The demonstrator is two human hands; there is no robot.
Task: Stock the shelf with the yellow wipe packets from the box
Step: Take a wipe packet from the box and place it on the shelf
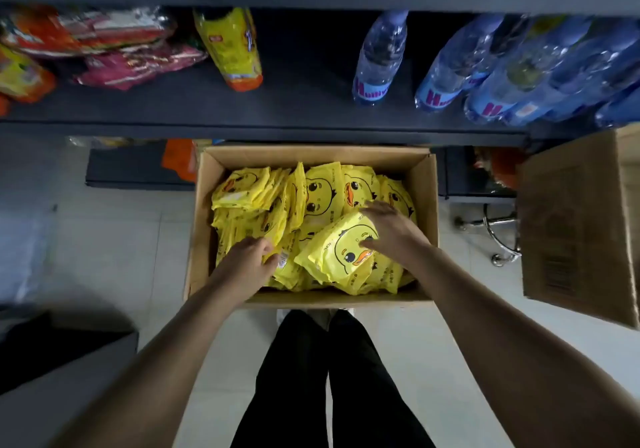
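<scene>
Box (204, 212) sits on the floor below the shelf (304, 108), full of yellow wipe packets (322, 191): left hand (247, 262) curls round a few, right hand (389, 229) lies spread-fingered on the tilted top one and should clamp squarely before lifting.

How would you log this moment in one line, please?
stage: picking from box | left hand: grips side packet | right hand: touches top packet

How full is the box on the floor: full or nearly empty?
Mostly full. Yellow packets are heaped across the whole box, some standing on edge, and none of its bottom shows.
</scene>
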